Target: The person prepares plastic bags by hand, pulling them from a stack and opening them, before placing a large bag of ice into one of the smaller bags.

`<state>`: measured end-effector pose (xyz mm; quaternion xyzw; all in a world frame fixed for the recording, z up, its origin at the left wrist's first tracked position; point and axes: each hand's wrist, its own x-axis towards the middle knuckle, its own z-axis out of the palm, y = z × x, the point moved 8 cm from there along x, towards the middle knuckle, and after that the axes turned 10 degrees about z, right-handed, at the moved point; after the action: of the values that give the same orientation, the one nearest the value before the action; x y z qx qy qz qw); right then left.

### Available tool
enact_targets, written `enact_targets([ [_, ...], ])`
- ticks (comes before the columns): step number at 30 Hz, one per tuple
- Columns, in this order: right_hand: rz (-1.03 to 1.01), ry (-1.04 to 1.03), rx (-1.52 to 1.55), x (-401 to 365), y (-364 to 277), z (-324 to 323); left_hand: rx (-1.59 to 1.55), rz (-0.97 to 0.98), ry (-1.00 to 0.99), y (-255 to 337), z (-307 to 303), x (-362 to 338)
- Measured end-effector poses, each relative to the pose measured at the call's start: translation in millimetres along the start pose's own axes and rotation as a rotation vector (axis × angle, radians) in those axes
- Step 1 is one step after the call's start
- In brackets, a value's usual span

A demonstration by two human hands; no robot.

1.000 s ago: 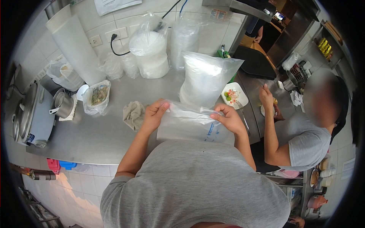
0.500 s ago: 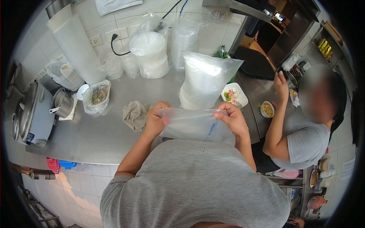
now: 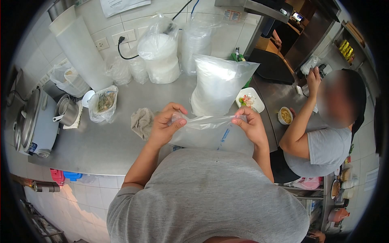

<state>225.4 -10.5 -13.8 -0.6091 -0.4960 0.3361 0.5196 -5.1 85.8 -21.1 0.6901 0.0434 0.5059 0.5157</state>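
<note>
A clear plastic bag [image 3: 206, 135] with blue print is stretched between my hands in front of my chest. My left hand [image 3: 165, 123] pinches one top corner between thumb and fingers. At the opposite corner, my right hand [image 3: 250, 122] grips the edge with thumb and forefinger. Right behind it stands a full plastic bag [image 3: 214, 89] of something white, its top flap pointing right. A crumpled grey cloth [image 3: 142, 123] lies left of my left hand. Beyond my right hand is a white dish [image 3: 255, 101] with chopped food and a fork.
Bagged white containers [image 3: 160, 56] and stacked clear lids [image 3: 196, 46] line the wall. Left on the steel counter [image 3: 93, 146] are a bag of herbs [image 3: 104, 103], metal pots [image 3: 67, 110] and a cooker [image 3: 38, 121]. At right a co-worker [image 3: 328, 141] stands by a bowl of food [image 3: 285, 116].
My left hand has shifted its hold, its fingers now lifted and spread more along the bag's top edge. The co-worker's raised hand has moved right, toward their face.
</note>
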Motion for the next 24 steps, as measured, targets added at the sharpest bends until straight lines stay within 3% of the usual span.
enact_targets([
  [2,0.005,0.008,-0.001,1.8,3.0,-3.2,-0.026,0.065,0.026,1.8,1.9,1.9],
  [6,0.113,-0.057,-0.075,2.1,17.9,-11.0,-0.169,-0.062,0.128,-6.9,2.7,2.7],
  [11,-0.162,0.145,-0.163,-0.3,-10.4,-14.5,-0.281,-0.255,0.139,-36.3,2.7,-15.4],
  [15,-0.218,0.254,0.027,-0.1,-14.0,-26.7,-0.311,-0.108,0.063,-17.3,17.4,-3.3],
  [17,-0.21,0.208,-0.004,0.6,-10.2,-25.7,-0.357,-0.058,0.017,-11.2,21.4,-1.3],
  [20,-0.209,0.178,-0.113,-1.9,-16.6,-14.7,-0.378,-0.161,-0.167,-13.6,29.6,-7.0],
  [23,-0.259,0.246,-0.134,-0.8,-19.7,-18.2,-0.758,-0.363,-0.17,-29.7,32.1,-22.1],
  [24,-0.284,0.283,-0.122,-0.5,-22.9,-21.4,-0.628,-0.316,-0.277,-24.8,38.0,-19.1],
])
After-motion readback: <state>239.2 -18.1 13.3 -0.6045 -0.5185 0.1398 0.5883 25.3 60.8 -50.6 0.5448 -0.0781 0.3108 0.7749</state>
